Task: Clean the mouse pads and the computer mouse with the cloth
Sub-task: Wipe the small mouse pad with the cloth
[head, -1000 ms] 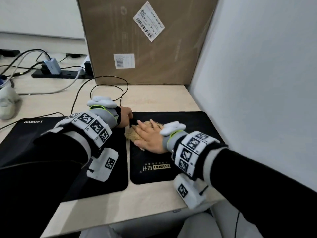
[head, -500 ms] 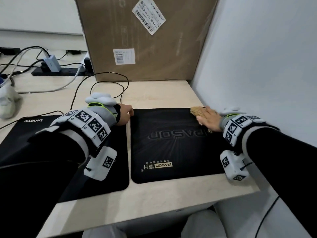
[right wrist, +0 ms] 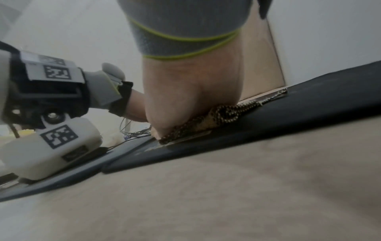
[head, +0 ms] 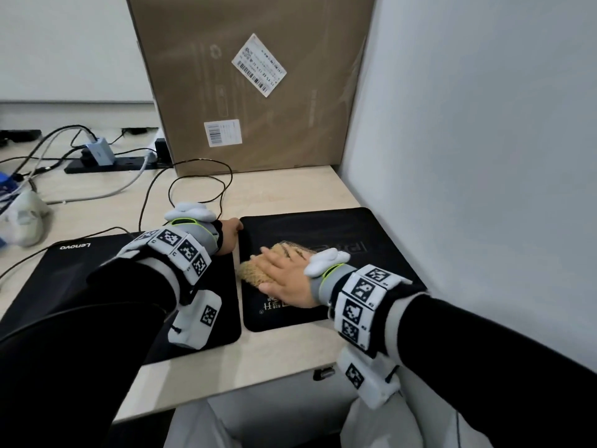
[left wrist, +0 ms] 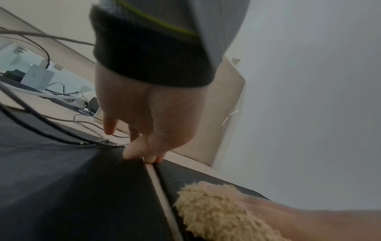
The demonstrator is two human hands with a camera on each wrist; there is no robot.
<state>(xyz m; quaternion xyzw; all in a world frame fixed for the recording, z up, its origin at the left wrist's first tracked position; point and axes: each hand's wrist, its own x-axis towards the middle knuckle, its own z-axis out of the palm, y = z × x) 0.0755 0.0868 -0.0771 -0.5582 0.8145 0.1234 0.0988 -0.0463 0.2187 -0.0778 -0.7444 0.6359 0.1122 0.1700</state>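
Note:
Two black mouse pads lie side by side on the desk: a Lenovo pad on the left and an IPASON pad on the right. My right hand lies flat, fingers straight, on a tan fluffy cloth at the left-middle of the right pad. The cloth also shows in the left wrist view, and the cloth sits squeezed under my palm in the right wrist view. My left hand presses its fingertips on the far corners where the two pads meet. No computer mouse is visible.
A big cardboard box stands at the back, and a grey wall closes the right side. Black cables loop behind my left hand. A power strip and a white object sit far left. The desk's front edge is near.
My right hand swept the cloth from the pad's left side to its far right corner, then back to the left-middle. The left hand stayed in place.

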